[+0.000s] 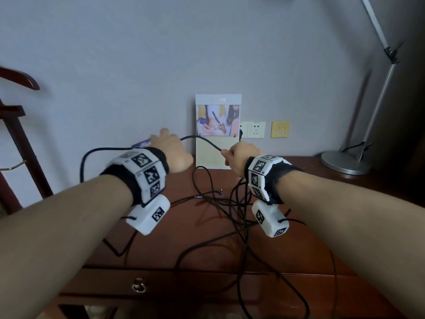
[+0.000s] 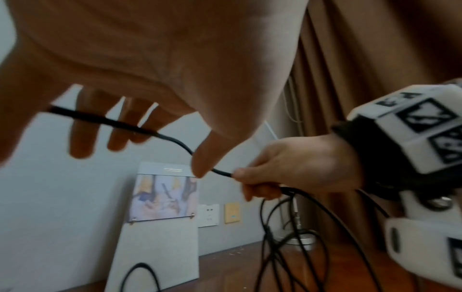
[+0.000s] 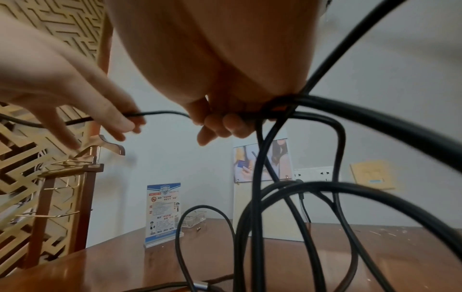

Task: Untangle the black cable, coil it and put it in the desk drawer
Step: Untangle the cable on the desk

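Black cable (image 1: pixel 208 141) stretches between our hands at the frame's centre, above the desk (image 1: pixel 310 180). Our right hand (image 1: pixel 240 157) clamps several loops in a fist. Our left hand (image 1: pixel 171 149) has straight, spread fingers, the strand lying across them. Tangled slack sprawls below, near the closed drawer (image 1: pixel 161 284).
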